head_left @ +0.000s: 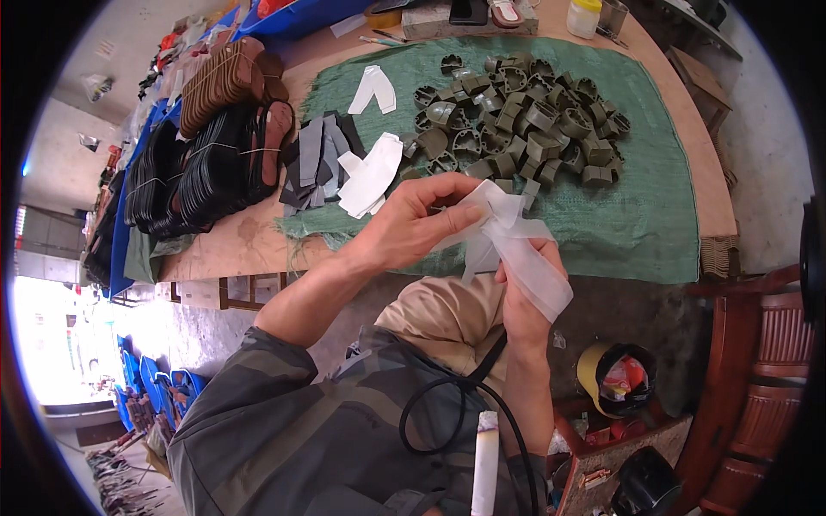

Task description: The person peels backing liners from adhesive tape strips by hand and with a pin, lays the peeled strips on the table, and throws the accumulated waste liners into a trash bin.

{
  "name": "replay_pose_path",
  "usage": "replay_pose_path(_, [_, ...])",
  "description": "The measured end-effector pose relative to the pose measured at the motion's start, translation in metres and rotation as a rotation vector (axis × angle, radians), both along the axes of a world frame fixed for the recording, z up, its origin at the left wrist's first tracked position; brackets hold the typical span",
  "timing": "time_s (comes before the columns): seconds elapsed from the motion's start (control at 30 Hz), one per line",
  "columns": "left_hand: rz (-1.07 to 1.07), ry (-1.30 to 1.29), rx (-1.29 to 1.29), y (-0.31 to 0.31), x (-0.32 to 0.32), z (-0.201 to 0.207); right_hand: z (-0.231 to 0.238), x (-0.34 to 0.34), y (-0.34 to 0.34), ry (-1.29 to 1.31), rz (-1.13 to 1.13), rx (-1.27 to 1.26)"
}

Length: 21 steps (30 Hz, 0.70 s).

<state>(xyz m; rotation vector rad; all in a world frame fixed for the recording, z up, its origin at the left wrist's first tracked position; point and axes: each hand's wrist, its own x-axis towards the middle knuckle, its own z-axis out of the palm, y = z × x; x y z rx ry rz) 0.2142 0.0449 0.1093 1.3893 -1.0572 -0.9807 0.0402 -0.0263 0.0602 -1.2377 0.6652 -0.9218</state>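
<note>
Both my hands hold a thin translucent white strip [516, 245] just in front of the table edge. My left hand [413, 219] pinches its upper end between thumb and fingers. My right hand [527, 297] grips the lower part from below, and the strip folds over its fingers. Beyond the hands, a pile of dark olive moulded heel pieces [525, 116] lies on a green woven cloth [637, 198]. White cut pieces [372, 176] and grey cut strips [314, 159] lie on the cloth's left part.
Stacks of dark and brown shoe soles [215, 146] fill the table's left side. A white jar [585, 17] stands at the far edge. A yellow-rimmed pot [615, 374] and a wooden chair [766, 370] are at my lower right. A black cable [456, 396] crosses my lap.
</note>
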Motion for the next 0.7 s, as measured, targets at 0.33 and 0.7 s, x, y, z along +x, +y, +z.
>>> replay_pose_path(0.33, [0.066,-0.049,0.148,-0.006,-0.005,0.009,-0.004,0.001,-0.004,0.004,0.038,0.021])
replay_pose_path(0.7, [-0.005,0.464,0.125,-0.005,-0.012,-0.018,-0.030,0.005,-0.006,-0.234,0.121,0.199])
